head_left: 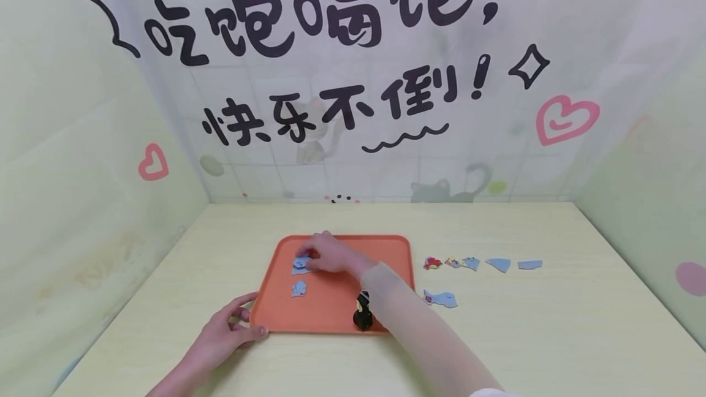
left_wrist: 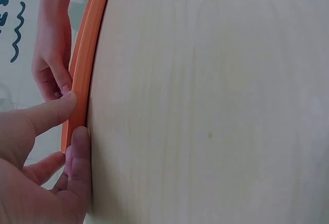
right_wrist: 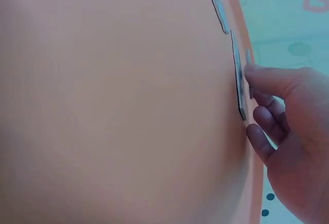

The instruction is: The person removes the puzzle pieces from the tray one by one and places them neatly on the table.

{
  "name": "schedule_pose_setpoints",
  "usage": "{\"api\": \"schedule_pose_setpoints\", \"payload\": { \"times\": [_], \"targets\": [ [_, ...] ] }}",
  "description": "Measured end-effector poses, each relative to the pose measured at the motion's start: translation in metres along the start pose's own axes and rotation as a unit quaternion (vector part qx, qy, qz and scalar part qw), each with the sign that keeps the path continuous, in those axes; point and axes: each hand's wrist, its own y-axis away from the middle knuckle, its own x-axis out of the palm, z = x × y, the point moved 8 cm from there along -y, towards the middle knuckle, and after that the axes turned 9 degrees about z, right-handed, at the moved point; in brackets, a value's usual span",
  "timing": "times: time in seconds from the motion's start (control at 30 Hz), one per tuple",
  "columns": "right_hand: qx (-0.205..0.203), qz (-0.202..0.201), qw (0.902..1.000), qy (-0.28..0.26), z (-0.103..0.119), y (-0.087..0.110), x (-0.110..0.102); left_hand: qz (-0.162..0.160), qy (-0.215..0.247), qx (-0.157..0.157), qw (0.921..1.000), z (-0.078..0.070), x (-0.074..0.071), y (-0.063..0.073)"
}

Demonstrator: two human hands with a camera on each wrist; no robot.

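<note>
My right hand [head_left: 329,254] reaches over the back left part of an orange tray [head_left: 331,305]. Its thumb and fingers pinch a small, flat light-blue piece [right_wrist: 250,93], thin like cut card. Directly beneath lies another flat blue piece [right_wrist: 238,80] on the tray, partly covered by the hand in the head view. A third blue piece [head_left: 299,288], with an uneven outline, lies nearer the front. At the tray's near left corner my left hand [head_left: 228,326] grips the edge, thumb at the rim and fingers against the side.
Right of the tray, several irregular flat pieces lie in a row, among them a red printed one [head_left: 432,263] and a blue one [head_left: 499,264]. Closer in lies a long blue piece [head_left: 444,299]. A black wrist device [head_left: 363,312] is by the right forearm. Printed cloth walls [head_left: 342,170] enclose the table.
</note>
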Motion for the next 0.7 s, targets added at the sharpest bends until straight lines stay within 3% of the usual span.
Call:
{"api": "schedule_pose_setpoints", "payload": {
  "times": [0.17,0.5,0.7],
  "targets": [
    [-0.006,0.004,0.9998,0.021,0.0044,0.0066,-0.0001,0.001,0.003,-0.003,1.0000,0.0002,0.0005,-0.0002],
    [0.044,-0.005,0.9990,0.005,0.0032,0.0036,0.0007,-0.003,-0.002,-0.003,1.0000,0.0021,0.0005,0.0006],
    [0.033,-0.008,0.9993,0.013,0.0035,0.0009,0.0019,-0.001,0.002,-0.002,1.0000,0.0021,-0.0003,0.0002]
  ]
}}
